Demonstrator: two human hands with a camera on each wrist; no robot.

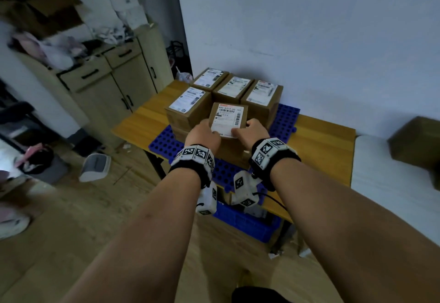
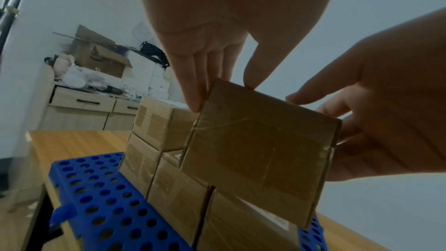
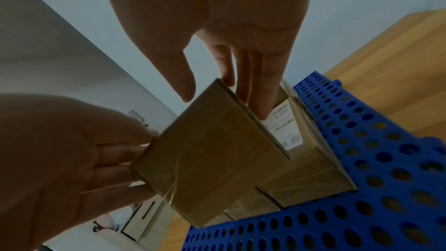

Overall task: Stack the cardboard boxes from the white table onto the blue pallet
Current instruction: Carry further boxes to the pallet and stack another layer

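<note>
Both hands have the cardboard box (image 1: 229,118) pinched between them, left hand (image 1: 203,135) on its left side and right hand (image 1: 252,132) on its right, thumbs on top, label up and long axis running away from the person. It hangs tilted above the bottom-layer boxes (image 2: 177,196) at the blue pallet's (image 1: 284,118) near edge. Stacked boxes (image 1: 234,88) crowd right behind and left of it, toward the pallet's far edge.
</note>
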